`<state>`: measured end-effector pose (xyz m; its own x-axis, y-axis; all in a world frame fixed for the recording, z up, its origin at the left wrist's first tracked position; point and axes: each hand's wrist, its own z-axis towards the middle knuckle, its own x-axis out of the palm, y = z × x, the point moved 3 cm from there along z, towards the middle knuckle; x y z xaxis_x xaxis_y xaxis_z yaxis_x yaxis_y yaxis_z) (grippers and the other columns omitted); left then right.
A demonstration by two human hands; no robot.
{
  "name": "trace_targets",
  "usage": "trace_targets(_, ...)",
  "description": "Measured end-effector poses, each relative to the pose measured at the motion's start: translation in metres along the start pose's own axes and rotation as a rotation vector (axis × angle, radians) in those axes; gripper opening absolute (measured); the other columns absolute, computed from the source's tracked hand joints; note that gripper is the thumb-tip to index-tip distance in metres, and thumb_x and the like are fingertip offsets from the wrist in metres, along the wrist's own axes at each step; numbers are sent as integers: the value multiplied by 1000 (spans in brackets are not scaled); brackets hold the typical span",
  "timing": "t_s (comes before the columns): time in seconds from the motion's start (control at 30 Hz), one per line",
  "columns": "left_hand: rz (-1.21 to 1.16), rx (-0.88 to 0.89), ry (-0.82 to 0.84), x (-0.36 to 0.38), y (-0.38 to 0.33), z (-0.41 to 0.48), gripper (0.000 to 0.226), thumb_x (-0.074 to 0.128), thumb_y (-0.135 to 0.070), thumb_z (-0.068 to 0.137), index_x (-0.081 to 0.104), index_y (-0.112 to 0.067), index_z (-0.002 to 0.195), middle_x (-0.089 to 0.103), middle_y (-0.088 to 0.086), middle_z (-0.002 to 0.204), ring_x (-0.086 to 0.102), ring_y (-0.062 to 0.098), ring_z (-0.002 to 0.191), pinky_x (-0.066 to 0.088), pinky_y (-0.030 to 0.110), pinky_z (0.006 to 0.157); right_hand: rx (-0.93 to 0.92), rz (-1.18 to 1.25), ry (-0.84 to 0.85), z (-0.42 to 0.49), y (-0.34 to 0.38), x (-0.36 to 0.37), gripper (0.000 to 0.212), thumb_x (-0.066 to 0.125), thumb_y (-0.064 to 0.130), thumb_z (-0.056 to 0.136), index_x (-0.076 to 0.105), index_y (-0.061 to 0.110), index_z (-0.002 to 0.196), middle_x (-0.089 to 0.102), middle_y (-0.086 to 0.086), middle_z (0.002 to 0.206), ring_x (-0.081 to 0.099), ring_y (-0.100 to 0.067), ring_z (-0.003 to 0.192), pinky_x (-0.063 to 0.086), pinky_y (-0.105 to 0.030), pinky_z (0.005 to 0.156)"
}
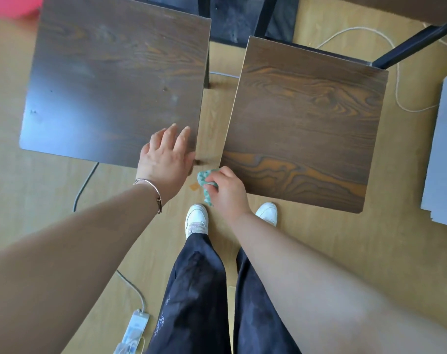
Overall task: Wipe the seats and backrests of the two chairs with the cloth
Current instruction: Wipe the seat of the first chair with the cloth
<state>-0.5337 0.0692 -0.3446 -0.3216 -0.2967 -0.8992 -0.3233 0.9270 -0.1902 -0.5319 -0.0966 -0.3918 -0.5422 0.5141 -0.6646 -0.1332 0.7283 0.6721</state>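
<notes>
Two dark wood-grain chair seats stand side by side below me, the left chair seat [110, 80] and the right chair seat [306, 123], with a strip of floor between them. My left hand [166, 157] lies flat, fingers apart, on the near right corner of the left seat. My right hand [226, 190] grips a crumpled green cloth [204, 182] just off the near left corner of the right seat. The backrests are out of view.
Black metal chair legs [411, 44] show at the top. A white cord [398, 80] loops on the floor at right, and a dark cable [85, 182] with a power strip [137, 328] lies at left. A grey board [444, 154] sits at the right edge.
</notes>
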Motion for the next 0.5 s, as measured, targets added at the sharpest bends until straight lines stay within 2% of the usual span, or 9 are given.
trace_targets(0.13, 14, -20, 0, -2, 9, -4, 56, 38, -42, 99, 25, -21, 149, 30, 10, 154, 29, 33, 136, 35, 51, 104, 68, 141, 56, 0, 5, 0, 12, 70, 8, 86, 72, 4, 98, 62, -5, 103, 60, -17, 87, 46, -22, 79)
trace_targets(0.23, 30, 0, 13, -7, 2, -6, 56, 35, -43, 100, 23, -21, 150, 29, 10, 154, 27, 33, 137, 35, 50, 105, 164, 233, 35, 0, -2, -17, 14, 75, 14, 85, 75, 9, 98, 61, 2, 94, 55, -4, 74, 40, -10, 74)
trace_targets(0.3, 34, 16, 24, -9, -8, -7, 55, 33, -43, 100, 21, -22, 150, 26, 9, 155, 26, 32, 138, 34, 49, 106, 224, 262, -27, 2, -13, -37, 14, 75, 17, 84, 76, 13, 98, 60, 6, 89, 56, 1, 71, 39, -8, 72)
trace_targets(0.4, 50, 42, 28, -11, -30, -1, 55, 31, -44, 101, 22, -22, 151, 25, 8, 156, 24, 31, 140, 32, 48, 109, 306, 307, -117, 10, -36, -79, 14, 73, 23, 86, 75, 19, 100, 64, 7, 91, 61, -4, 81, 48, -23, 81)
trace_targets(0.5, 52, 70, 13, -12, -62, 9, 52, 38, -41, 99, 35, -18, 145, 36, 10, 149, 32, 33, 136, 38, 50, 103, 352, 343, -157, 19, -64, -121, 14, 70, 28, 86, 74, 28, 99, 68, 11, 95, 66, -11, 90, 56, -40, 86)
